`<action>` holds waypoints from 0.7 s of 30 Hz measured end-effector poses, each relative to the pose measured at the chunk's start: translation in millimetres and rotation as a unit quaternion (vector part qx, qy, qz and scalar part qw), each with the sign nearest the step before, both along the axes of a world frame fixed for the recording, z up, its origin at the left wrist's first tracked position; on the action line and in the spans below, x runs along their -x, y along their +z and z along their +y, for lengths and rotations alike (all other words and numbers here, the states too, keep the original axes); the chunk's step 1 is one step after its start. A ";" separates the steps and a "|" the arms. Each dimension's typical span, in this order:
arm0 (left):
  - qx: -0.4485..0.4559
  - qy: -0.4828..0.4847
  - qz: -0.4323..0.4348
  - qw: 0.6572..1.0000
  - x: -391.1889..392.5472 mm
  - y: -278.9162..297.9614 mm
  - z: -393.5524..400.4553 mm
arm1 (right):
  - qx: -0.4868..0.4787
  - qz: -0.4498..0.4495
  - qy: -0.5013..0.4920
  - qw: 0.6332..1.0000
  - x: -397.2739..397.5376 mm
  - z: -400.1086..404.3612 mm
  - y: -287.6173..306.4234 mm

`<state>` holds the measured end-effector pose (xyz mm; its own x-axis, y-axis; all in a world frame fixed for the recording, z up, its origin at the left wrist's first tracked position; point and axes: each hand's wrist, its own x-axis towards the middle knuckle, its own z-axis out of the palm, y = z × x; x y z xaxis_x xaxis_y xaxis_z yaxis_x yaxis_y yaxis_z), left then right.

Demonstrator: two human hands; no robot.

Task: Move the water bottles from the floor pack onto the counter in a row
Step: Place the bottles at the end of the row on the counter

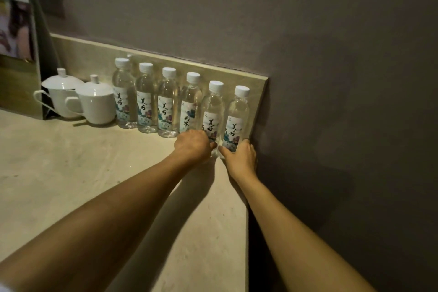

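While six water bottles stand in a row on the table against the wall, our right hand grips the last bottle and our left hand grips the one beside it. Two white cups sit left.

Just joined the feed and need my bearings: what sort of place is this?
Probably a hotel room's drinks counter. A stone counter with a low backsplash holds two lidded white cups and a row of identical small water bottles, and a framed picture stands at the left. Both hands are at the row's right end.
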<state>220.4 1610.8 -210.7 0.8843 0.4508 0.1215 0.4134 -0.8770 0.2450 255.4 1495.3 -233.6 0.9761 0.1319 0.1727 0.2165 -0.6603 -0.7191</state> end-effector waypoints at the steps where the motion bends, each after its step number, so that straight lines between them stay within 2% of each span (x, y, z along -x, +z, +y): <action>1: -0.005 -0.003 0.003 1.000 -2.6 0.2 0.5 | -0.008 0.002 -0.005 1.000 -0.8 0.9 -0.6; 11: -0.034 -0.021 0.000 0.999 -12.8 0.6 8.4 | 0.001 -0.001 -0.016 1.000 -13.5 9.0 0.9; 21: -0.077 0.014 -0.020 0.997 -14.4 -3.9 10.8 | 0.034 -0.016 -0.015 0.999 -18.2 12.1 -0.3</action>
<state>234.9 1621.5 -214.6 0.8650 0.4478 0.2264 0.4300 -0.8941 0.1256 273.7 1507.4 -234.0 0.9741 0.1151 0.1948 0.2174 -0.7142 -0.6653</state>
